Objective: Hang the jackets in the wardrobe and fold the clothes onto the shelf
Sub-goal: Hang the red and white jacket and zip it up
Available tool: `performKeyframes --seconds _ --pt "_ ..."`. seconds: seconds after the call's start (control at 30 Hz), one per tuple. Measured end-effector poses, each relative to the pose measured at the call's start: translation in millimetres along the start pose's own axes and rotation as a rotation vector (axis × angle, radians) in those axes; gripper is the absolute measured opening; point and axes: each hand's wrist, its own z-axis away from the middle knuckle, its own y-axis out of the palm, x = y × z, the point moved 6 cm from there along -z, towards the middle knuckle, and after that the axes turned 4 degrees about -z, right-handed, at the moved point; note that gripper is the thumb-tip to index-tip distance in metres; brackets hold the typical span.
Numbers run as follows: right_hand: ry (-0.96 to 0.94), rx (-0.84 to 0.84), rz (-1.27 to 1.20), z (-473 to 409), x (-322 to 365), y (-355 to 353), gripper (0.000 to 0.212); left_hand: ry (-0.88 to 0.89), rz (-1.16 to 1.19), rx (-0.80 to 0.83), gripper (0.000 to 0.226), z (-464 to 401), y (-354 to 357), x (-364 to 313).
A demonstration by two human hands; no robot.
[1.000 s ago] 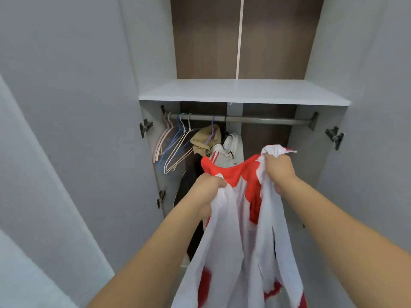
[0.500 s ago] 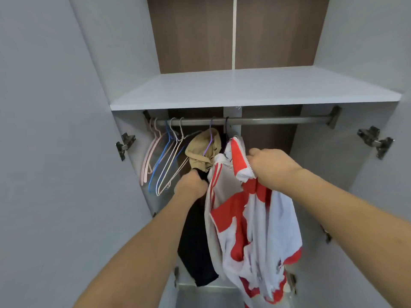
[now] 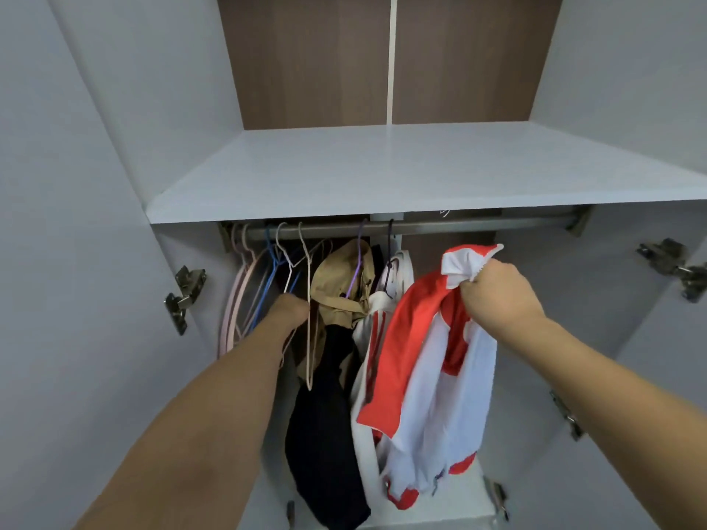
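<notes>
Wardrobe [image 3: 95, 185] is standing open, filling the frame. White shelf [image 3: 382, 174] is spanning the middle, rail [image 3: 478, 225] running just under it. Khaki jacket [image 3: 340, 288], dark garment [image 3: 325, 445] and a white jacket [image 3: 377, 319] are hanging at centre. Red-and-white jacket [image 3: 421, 376] is dangling centre-right, below the rail. Right hand [image 3: 497, 296] is gripping its bunched top. Left hand [image 3: 292, 309] is reaching among the empty hangers [image 3: 267, 285] at centre-left, against a beige hanger [image 3: 309, 330]; cannot tell its finger state.
</notes>
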Motion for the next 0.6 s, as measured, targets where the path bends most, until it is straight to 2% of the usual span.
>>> performKeyframes --seconds 0.1,0.17,0.23,0.3,0.4,0.43,0.5,0.6 --pt "0.125 -0.025 -0.231 -5.9 -12.5 6.7 0.022 -0.050 0.266 0.124 0.026 -0.1 14.8 -8.6" --pt "0.174 -0.021 -0.324 -6.3 -16.9 9.6 0.026 -0.084 0.428 0.152 0.022 0.1 22.7 -15.6" --pt "0.195 -0.005 -0.386 -6.9 -20.0 10.4 0.031 -0.085 0.532 0.092 0.023 1.3 20.0 -22.7" --pt "0.209 0.001 -0.456 -6.7 -24.9 7.8 0.030 -0.065 0.558 -0.062 0.031 1.6 8.6 -26.3" --pt "0.179 -0.017 -0.463 -7.9 -32.0 1.3 0.027 0.041 0.294 -0.352 0.039 42.2 -22.6 -36.0" --pt "0.191 -0.024 -0.484 -7.5 -36.4 0.1 0.025 0.087 0.245 -0.399 0.039 63.1 -28.2 -39.0" --pt "0.228 -0.039 -0.545 -9.1 -48.0 -0.4 0.014 0.159 0.135 -0.441 0.038 108.0 -31.3 -41.0" --pt "0.304 0.008 -0.608 -13.5 -66.9 6.2 0.023 0.253 -0.104 -0.482 0.041 180.1 -27.8 -39.6"
